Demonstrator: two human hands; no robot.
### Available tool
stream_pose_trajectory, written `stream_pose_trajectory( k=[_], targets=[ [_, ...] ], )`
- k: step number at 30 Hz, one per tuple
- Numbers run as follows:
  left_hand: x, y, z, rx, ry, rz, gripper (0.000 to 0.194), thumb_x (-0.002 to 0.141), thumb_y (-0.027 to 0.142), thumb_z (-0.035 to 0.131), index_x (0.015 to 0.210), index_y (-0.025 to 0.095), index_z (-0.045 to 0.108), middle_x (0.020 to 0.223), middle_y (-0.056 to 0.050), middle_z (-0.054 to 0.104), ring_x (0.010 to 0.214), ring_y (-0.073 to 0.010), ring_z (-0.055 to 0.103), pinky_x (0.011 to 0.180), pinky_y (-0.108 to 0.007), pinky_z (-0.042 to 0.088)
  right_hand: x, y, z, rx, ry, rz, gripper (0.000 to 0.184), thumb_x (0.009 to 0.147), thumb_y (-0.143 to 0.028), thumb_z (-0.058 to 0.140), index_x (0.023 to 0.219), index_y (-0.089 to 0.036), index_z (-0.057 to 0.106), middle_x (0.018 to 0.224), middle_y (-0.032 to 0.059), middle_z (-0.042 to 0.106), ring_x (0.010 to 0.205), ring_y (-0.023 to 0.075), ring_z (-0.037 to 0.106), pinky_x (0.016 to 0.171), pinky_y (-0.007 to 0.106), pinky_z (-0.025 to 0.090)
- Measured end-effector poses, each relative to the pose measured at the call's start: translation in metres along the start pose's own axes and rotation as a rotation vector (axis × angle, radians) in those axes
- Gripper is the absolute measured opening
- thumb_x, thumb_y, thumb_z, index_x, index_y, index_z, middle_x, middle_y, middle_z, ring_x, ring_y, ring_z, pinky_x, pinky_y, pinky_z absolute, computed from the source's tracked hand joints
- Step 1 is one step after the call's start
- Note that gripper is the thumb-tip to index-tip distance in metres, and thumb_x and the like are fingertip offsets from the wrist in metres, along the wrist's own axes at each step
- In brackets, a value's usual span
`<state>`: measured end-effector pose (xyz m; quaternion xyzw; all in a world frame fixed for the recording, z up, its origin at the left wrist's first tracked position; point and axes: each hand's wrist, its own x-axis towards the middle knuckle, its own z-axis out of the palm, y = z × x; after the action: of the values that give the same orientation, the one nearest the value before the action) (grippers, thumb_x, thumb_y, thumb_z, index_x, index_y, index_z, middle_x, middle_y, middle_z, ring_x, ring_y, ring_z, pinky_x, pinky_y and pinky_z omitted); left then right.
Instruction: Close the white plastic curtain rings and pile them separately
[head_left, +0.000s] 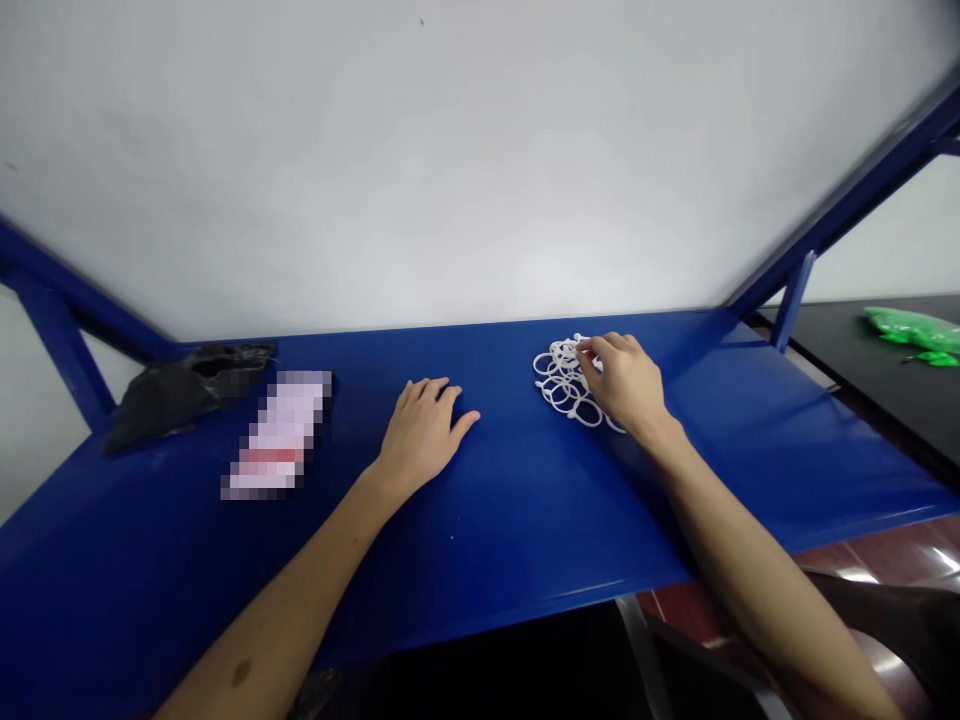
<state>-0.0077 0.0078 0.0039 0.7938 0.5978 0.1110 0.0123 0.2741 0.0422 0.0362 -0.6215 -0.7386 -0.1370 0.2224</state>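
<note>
A small heap of thin white plastic rings (pixel 556 382), some with a little knob on them, lies towards the back of the blue table (pixel 510 520). My right hand (pixel 621 378) reaches over the heap's right side. Its thumb and forefinger are pinched together at a white ring, and a bit of red shows by the fingertips, too small to make out. Left of the heap, my left hand (pixel 426 430) rests palm down on the tabletop, fingers stretched and thumb apart, holding nothing.
On the left lie a crumpled black plastic bag (pixel 172 395) and a pixelated flat oblong item (pixel 281 430). Blue frame bars (pixel 795 290) rise at both ends. A green plastic packet (pixel 911 330) sits on a black table (pixel 832 350) to the right. A pale wall (pixel 465 170) stands behind.
</note>
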Motion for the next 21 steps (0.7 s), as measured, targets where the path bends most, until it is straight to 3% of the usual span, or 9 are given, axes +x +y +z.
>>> stream_pose_trajectory(
  k=[4,11,21],
  targets=[
    [-0.001,0.001,0.001,0.01,0.012,0.007,0.052,0.098,0.049,0.048,0.132,0.012,0.062,0.142,-0.015,0.058,0.135,-0.0338,0.048,0.119,-0.053,0.033,-0.001,0.001,0.001,-0.018,0.006,-0.015,0.025,0.099,-0.032,0.051,0.108,-0.019,0.072,0.097,0.0113,0.07,0.091,0.0263,0.055,0.065,0.033,0.043],
    [-0.002,0.002,0.004,0.022,0.073,0.04,0.05,0.098,0.049,0.049,0.129,0.012,0.063,0.139,-0.018,0.059,0.132,-0.0359,0.051,0.116,-0.056,0.035,-0.003,-0.007,0.006,0.063,0.182,-0.132,0.026,0.099,-0.033,0.053,0.108,-0.02,0.073,0.096,0.0113,0.07,0.091,0.0265,0.052,0.072,0.038,0.048],
    [-0.004,0.003,0.007,0.028,0.068,0.045,0.05,0.098,0.048,0.05,0.13,0.012,0.062,0.14,-0.019,0.058,0.134,-0.0365,0.049,0.116,-0.058,0.033,-0.008,-0.022,0.005,0.192,0.222,-0.262,0.021,0.098,-0.025,0.056,0.109,-0.023,0.075,0.097,0.0077,0.072,0.09,0.0251,0.054,0.082,0.041,0.05]
  ],
)
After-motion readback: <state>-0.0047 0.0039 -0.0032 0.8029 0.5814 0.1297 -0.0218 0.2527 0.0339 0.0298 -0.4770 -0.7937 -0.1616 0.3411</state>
